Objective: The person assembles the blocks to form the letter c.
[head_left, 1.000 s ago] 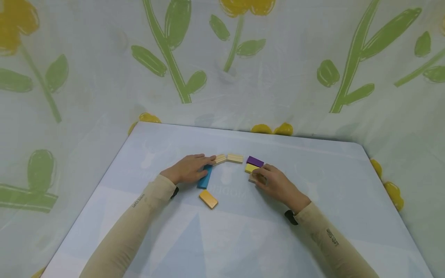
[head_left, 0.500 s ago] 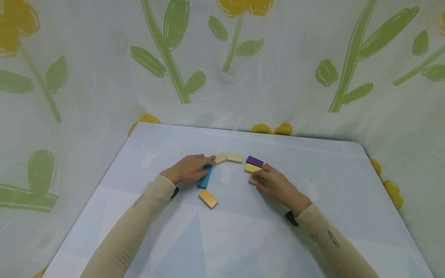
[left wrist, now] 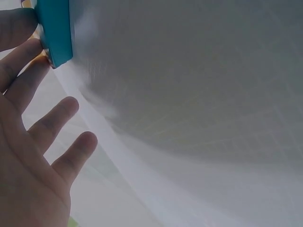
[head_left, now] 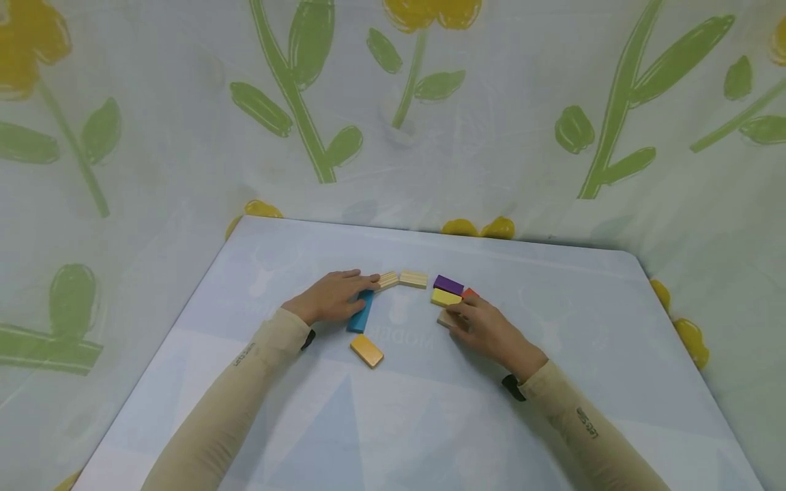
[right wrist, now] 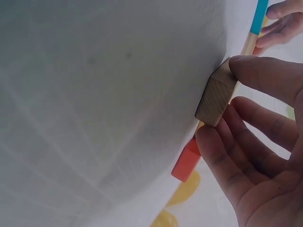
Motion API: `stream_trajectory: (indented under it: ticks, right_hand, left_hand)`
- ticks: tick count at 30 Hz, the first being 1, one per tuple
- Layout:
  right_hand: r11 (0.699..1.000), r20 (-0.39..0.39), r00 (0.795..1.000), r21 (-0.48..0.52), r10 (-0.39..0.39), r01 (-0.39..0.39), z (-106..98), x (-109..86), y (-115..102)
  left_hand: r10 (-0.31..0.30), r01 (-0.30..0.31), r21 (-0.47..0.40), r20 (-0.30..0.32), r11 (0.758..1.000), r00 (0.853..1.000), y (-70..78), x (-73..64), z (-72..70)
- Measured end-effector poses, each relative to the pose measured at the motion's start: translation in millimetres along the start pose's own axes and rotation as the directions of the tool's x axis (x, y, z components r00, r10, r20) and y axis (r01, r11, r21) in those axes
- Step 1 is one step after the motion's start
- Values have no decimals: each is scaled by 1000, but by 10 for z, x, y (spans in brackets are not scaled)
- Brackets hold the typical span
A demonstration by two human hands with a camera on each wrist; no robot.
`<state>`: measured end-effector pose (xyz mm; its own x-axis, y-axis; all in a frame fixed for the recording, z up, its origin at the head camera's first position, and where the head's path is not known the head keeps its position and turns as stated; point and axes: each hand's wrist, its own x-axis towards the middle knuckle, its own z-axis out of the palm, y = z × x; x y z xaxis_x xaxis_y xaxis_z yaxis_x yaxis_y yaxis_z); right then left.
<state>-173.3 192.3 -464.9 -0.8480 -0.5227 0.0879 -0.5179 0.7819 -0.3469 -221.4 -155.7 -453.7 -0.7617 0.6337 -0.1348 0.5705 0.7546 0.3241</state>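
Observation:
My right hand [head_left: 491, 332] pinches a plain wooden block [right wrist: 218, 97] between thumb and fingertips, close over the table. Just beyond it in the head view lie a yellow block [head_left: 445, 297] and a purple block [head_left: 449, 284]. A red block [right wrist: 186, 160] peeks out behind the right fingers. My left hand [head_left: 328, 297] rests with fairly straight fingers at a blue block [head_left: 361, 314]; its thumb touches the side in the left wrist view. The left index fingertip reaches a plain wooden block [head_left: 387, 281], angled off the blue one's far end.
Another plain wooden block [head_left: 414, 279] lies at the back between the hands. Nearer me, an orange-yellow block [head_left: 367, 351] sits by the blue one's near end. The white table [head_left: 393, 423] ends at a flower-printed backdrop [head_left: 491, 136].
The right hand has shifted very slightly, and a corner of the red block now shows beyond its fingers. The left hand has stayed in place on the blocks.

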Motion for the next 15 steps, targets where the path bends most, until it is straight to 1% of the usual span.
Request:
stream_trajectory:
  ticks: [9,15]
  right_hand:
    - [999,-34,999,2,-42,42,22,-6,-11]
    - [1000,-13,1000,2,-23,23,6,0,-14]
  left_hand:
    - [-4,5,8,-24,1000,1000,-15,-11,23]
    - [1,-1,16,-17,1000,1000,2,-34,12]
